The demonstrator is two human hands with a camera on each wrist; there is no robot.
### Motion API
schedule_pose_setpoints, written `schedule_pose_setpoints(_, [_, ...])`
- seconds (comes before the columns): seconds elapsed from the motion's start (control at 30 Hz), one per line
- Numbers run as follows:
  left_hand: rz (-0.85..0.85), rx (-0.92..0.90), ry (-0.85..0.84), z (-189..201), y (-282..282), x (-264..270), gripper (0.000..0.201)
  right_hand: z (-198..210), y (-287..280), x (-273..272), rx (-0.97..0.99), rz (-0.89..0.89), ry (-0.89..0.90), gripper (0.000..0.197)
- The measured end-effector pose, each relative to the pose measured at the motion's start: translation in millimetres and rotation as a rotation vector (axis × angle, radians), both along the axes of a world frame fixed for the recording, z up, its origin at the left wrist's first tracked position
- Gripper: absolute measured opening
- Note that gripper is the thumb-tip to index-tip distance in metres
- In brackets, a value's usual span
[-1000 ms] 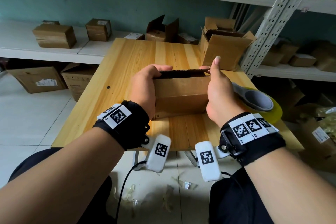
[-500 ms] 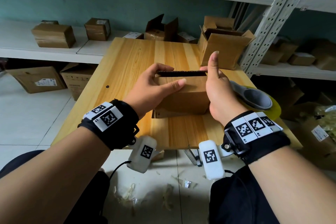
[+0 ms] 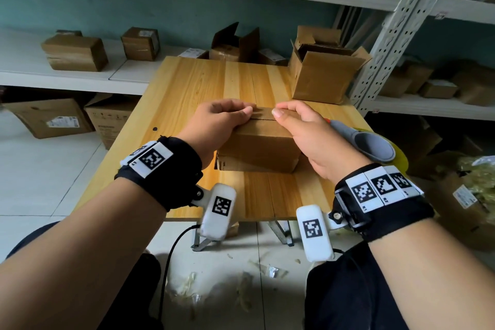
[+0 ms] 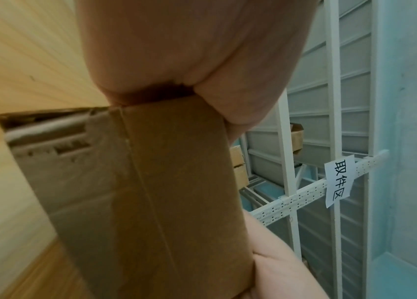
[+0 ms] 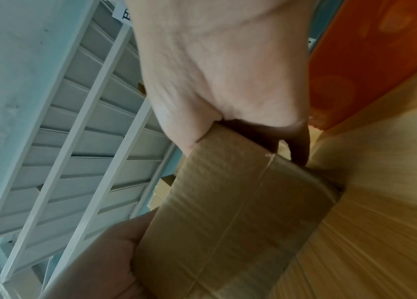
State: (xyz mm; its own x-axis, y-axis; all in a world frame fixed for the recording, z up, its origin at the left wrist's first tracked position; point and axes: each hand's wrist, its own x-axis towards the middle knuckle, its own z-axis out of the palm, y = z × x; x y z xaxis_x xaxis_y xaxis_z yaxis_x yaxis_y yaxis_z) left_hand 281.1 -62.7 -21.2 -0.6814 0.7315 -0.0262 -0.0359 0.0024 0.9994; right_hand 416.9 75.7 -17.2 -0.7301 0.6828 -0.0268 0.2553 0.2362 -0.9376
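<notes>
A small brown cardboard box stands on the wooden table in the head view. My left hand grips its left end, fingers curled over the top flaps, thumb pointing right along the seam. My right hand grips the right end, thumb pressing the top flap near the middle. The two thumbs nearly meet above the seam. In the left wrist view the box fills the centre under my palm. In the right wrist view the box sits below my palm, and my fingers wrap its far edge.
An open cardboard box stands at the table's far right corner. A tape dispenser with a grey handle and yellow roll lies just right of my right hand. White metal shelving with more boxes surrounds the table. Tape scraps litter the floor.
The open top flap has been folded down flat. Both hands moved from the box's sides onto its top, thumbs now pressing the flaps together.
</notes>
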Motion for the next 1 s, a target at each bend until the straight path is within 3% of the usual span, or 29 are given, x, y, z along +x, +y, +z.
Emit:
schedule_pose_setpoints(0.17, [0.029,0.009,-0.062,1.5,2.6,-2.7,0.026,-0.2,0.1,-3.7,-0.022,-0.087,0.059,0.023])
schedule_pose_setpoints(0.33, [0.129,-0.024,0.059,-2.5,0.4,-8.1,0.037,-1.5,1.4,-2.3,0.006,-0.09,0.072,0.018])
schedule_pose_setpoints(0.43, [0.183,0.0,0.087,-5.3,-0.6,-10.2,0.033,0.2,0.0,2.6,0.079,-0.003,-0.033,0.023])
schedule_pose_setpoints(0.53, [0.183,0.047,-0.029,-3.3,1.6,-14.2,0.029,4.6,-3.9,8.5,0.087,0.059,-0.113,0.027])
schedule_pose_setpoints(0.7, [0.282,0.064,0.006,-4.3,9.7,-18.4,0.011,10.5,-3.6,8.9,0.023,-0.013,-0.015,0.021])
schedule_pose_setpoints(0.83, [0.206,-0.058,0.092,1.1,5.8,-17.3,0.009,2.5,-2.6,4.1,0.008,-0.151,0.109,0.029])
schedule_pose_setpoints(1.0, [-0.016,-0.155,0.173,-1.4,-4.0,-12.3,0.049,-1.9,-0.8,-1.0,0.056,-0.217,0.195,0.027])
